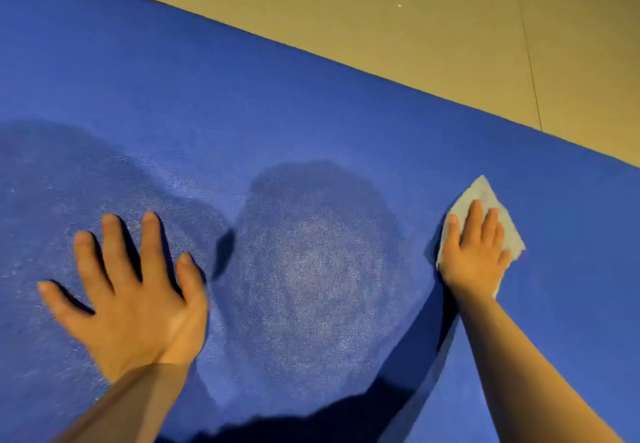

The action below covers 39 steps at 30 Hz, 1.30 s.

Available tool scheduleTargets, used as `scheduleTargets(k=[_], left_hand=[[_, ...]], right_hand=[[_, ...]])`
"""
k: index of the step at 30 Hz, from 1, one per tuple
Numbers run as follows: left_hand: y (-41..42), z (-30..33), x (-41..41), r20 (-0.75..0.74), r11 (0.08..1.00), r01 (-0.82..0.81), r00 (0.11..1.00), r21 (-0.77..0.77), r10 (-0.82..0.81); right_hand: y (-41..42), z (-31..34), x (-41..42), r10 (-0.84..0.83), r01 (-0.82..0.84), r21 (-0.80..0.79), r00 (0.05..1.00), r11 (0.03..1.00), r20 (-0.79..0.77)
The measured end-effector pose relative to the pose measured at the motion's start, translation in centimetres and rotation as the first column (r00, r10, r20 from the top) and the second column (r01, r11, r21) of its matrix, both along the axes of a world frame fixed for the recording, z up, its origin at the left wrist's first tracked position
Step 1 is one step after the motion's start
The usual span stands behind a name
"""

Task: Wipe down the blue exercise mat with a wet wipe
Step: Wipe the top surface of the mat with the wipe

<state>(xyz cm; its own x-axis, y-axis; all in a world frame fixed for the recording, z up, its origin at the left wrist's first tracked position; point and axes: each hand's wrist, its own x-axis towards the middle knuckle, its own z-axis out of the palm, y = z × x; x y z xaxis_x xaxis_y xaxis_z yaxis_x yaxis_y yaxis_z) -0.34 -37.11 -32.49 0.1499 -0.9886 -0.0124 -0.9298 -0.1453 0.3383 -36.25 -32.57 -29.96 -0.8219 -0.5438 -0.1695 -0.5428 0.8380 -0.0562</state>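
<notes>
The blue exercise mat (242, 96) fills most of the view, with damp, shiny patches across its middle and left. My right hand (476, 248) lies flat on a pale grey wet wipe (479, 191), pressing it onto the mat at the right, beyond the damp patches. The wipe's corners stick out past the fingers and beside the palm. My left hand (135, 290) rests on the mat at the lower left with fingers spread, holding nothing.
A tan floor (450, 27) runs along the mat's far edge, from the upper left down to the right. A thin dark seam crosses it at the right. My shadow falls on the mat's bottom edge.
</notes>
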Motion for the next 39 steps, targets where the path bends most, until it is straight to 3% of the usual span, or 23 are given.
scheduleTargets(k=[2, 4, 6, 9, 11, 12, 14, 15, 16, 17, 19, 20, 23, 25, 27, 30, 31, 33, 35, 36, 37, 38, 39], left_hand=[[0.0, -0.1, -0.2, 0.006, 1.000, -0.019, 1.000, 0.001, 0.019], [0.1, 0.0, -0.3, 0.018, 1.000, -0.015, 1.000, -0.006, 0.015], [0.0, 0.1, -0.4, 0.013, 1.000, -0.017, 1.000, -0.005, 0.017], [-0.1, 0.1, -0.4, 0.028, 1.000, -0.015, 0.999, -0.022, 0.016], [-0.2, 0.0, -0.5, 0.032, 1.000, -0.016, 0.999, -0.024, 0.017], [-0.2, -0.1, -0.5, 0.035, 1.000, -0.019, 0.999, -0.012, 0.020], [-0.2, -0.1, -0.4, 0.041, 1.000, -0.017, 0.999, -0.012, 0.017], [-0.1, -0.2, -0.4, 0.042, 1.000, -0.009, 0.999, -0.026, 0.011], [0.0, -0.4, -0.3, 0.050, 0.999, 0.004, 0.999, -0.044, -0.001], [0.1, -0.6, -0.2, 0.066, 0.998, 0.018, 0.998, -0.065, -0.014], [0.2, -1.0, -0.1, 0.102, 0.992, 0.037, 0.995, -0.117, -0.025], [0.2, -1.2, -0.1, 0.121, 0.989, 0.042, 0.992, -0.144, -0.024], [0.0, -1.4, -0.2, 0.166, 0.978, 0.057, 0.986, -0.201, -0.023], [0.0, -1.3, -0.4, 0.162, 0.981, 0.052, 0.987, -0.186, -0.021], [0.0, -1.2, -0.4, 0.158, 0.983, 0.054, 0.987, -0.175, -0.026], [0.1, -1.3, -0.2, 0.173, 0.983, 0.058, 0.985, -0.172, -0.028], [0.1, -1.4, -0.3, 0.185, 0.982, 0.064, 0.982, -0.177, -0.031], [0.1, -1.5, -0.2, 0.201, 0.980, 0.074, 0.979, -0.186, -0.036], [0.1, -1.5, -0.1, 0.190, 0.977, 0.074, 0.981, -0.200, -0.035], [0.1, -1.5, -0.1, 0.176, 0.976, 0.068, 0.984, -0.209, -0.031], [0.1, -1.5, -0.2, 0.163, 0.975, 0.060, 0.986, -0.215, -0.025], [0.1, -1.5, -0.3, 0.155, 0.974, 0.054, 0.988, -0.220, -0.020], [0.0, -1.4, -0.4, 0.151, 0.973, 0.053, 0.988, -0.223, -0.019]], right_hand=[[-2.4, -0.2, 2.0, -0.187, 0.187, -0.006, 0.982, 0.982, -0.004], [-6.1, -0.8, 5.2, -0.202, 0.202, 0.002, 0.979, 0.979, 0.019], [-10.4, -1.4, 9.3, -0.059, 0.060, -0.029, 0.998, 0.998, 0.030], [-15.7, -2.6, 17.4, 0.365, -0.363, -0.086, 0.931, 0.928, 0.001], [-17.3, -2.6, 21.0, 0.671, -0.677, -0.140, 0.735, 0.723, -0.092], [-17.4, -2.3, 21.3, 0.816, -0.817, -0.144, 0.572, 0.559, -0.083], [-16.9, -2.4, 18.3, 0.960, -0.947, -0.190, 0.274, 0.257, -0.066], [-16.4, -2.4, 15.4, 0.968, -0.954, -0.194, 0.244, 0.229, -0.056], [-16.0, -2.0, 12.1, 0.947, -0.936, -0.178, 0.317, 0.305, -0.044], [-15.5, -1.9, 8.4, 0.886, -0.878, -0.152, 0.463, 0.454, -0.032], [-14.1, -0.9, 1.2, 0.605, -0.603, -0.069, 0.795, 0.795, 0.028], [-13.3, -0.3, -1.3, 0.426, -0.426, -0.024, 0.903, 0.905, 0.062], [-13.0, 0.7, -3.4, 0.040, -0.042, 0.026, 0.997, 0.999, 0.064], [-15.4, 0.5, -0.8, -0.109, 0.109, 0.005, 0.991, 0.994, 0.075], [-18.8, -0.2, 2.9, -0.111, 0.115, -0.043, 0.991, 0.992, 0.080], [-23.1, -1.5, 11.0, 0.225, -0.225, -0.003, 0.973, 0.974, 0.054], [-23.6, -2.2, 14.3, 0.411, -0.411, -0.011, 0.912, 0.912, 0.016], [-23.1, -2.5, 19.5, 0.760, -0.763, -0.084, 0.646, 0.641, -0.068], [-22.1, -1.6, 19.3, 0.941, -0.931, -0.143, 0.339, 0.336, 0.004], [-21.9, -1.6, 16.9, 0.971, -0.959, -0.153, 0.238, 0.237, 0.012], [-21.7, -1.3, 14.0, 0.979, -0.970, -0.135, 0.203, 0.202, 0.005], [-21.3, -0.9, 10.5, 0.965, -0.959, -0.112, 0.263, 0.261, 0.000], [-20.8, -0.8, 6.6, 0.920, -0.918, -0.079, 0.391, 0.389, -0.005]])
